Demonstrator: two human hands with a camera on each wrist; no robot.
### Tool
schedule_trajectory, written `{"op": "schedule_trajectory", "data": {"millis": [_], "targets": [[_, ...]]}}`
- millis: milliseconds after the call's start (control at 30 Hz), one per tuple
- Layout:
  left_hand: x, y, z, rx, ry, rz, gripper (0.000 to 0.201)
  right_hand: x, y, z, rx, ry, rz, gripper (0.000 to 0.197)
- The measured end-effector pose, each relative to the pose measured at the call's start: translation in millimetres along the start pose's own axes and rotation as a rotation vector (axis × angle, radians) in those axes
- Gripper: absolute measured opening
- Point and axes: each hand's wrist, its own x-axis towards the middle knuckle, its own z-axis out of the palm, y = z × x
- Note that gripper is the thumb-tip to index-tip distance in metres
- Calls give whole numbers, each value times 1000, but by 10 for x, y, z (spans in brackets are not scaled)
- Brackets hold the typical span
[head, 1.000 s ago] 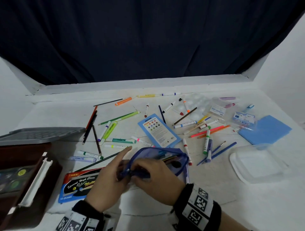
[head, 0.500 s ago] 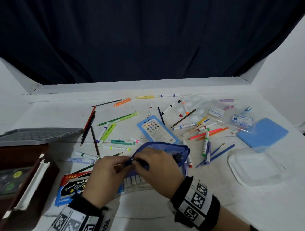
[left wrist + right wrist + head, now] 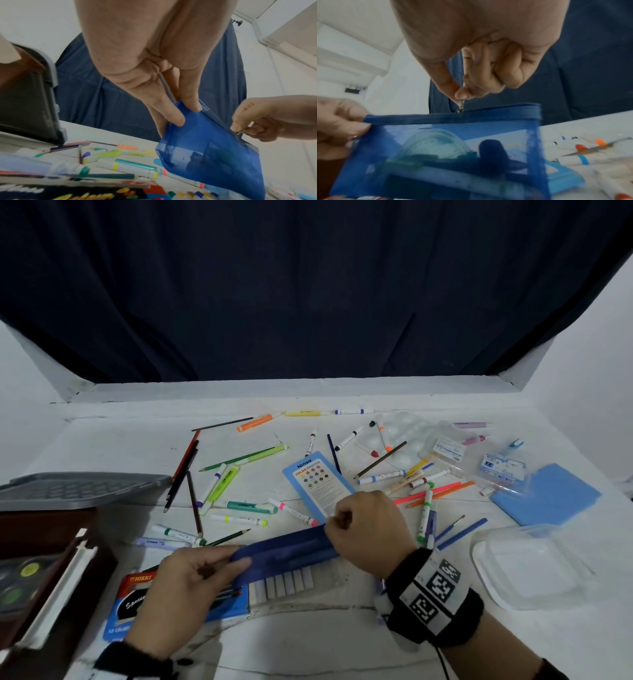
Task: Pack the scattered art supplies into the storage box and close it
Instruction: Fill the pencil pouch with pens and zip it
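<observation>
A blue mesh zip pouch is held above the table between both hands, stretched flat. My left hand pinches its left end. My right hand pinches the metal zipper pull near the right end of the zip. Dark and round items show through the mesh. Markers, pencils and brushes lie scattered across the white table. The brown storage box stands open at the left edge, paint pots inside.
A grey lid lies behind the box. A blue NIKKI watercolour box sits under my left hand. A Ninso pencil card, a clear palette, a blue sponge sheet and a clear plastic tub lie to the right.
The pouch's mouth was gaping open; my right hand has drawn the zipper pull rightward and the pouch now looks zipped flat. My left hand slid back to the left end.
</observation>
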Motion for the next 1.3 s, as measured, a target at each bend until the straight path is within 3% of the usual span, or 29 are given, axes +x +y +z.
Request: {"op": "schedule_trajectory", "data": {"millis": [233, 300, 367, 467, 500, 567, 667, 767, 900, 967, 1033, 1167, 1300], "targets": [[15, -156, -137, -128, 38, -119, 21, 81, 410, -14, 158, 126, 225, 42], [14, -184, -140, -119, 38, -124, 23, 76, 439, 49, 159, 178, 245, 34], [-2, -185, -114, -76, 58, -99, 31, 31, 399, 138, 206, 199, 157, 11], [-20, -202, -135, -44, 28, -81, 36, -53, 317, 284, 294, -38, 23, 58], [-30, -208, -149, -65, 9, -91, 34, -73, 295, 336, 254, -82, -37, 63], [-46, -230, -172, -148, -19, -134, 35, -96, 254, 440, 154, -72, -119, 55], [-117, -243, -185, -340, -39, -200, 53, -87, 206, 549, 101, 7, -83, 35], [-185, -314, -234, -423, -20, -173, 51, -107, 213, 654, 58, 86, -83, 19], [-290, -295, -386, -615, -8, -82, 44, -197, 63, 668, 101, 193, -73, 18], [-347, -247, -491, -623, 18, -12, 80, -225, -93, 619, 213, 227, -31, 22], [-393, -142, -575, -600, 66, 64, 93, -252, -275, 586, 411, 223, 8, 25], [-554, 33, -678, -556, 205, 102, 49, -288, -668, 596, 638, 177, -18, 23], [-834, 76, -810, -447, 307, 122, 52, -284, -1067, 703, 707, 149, -80, 32]]}}
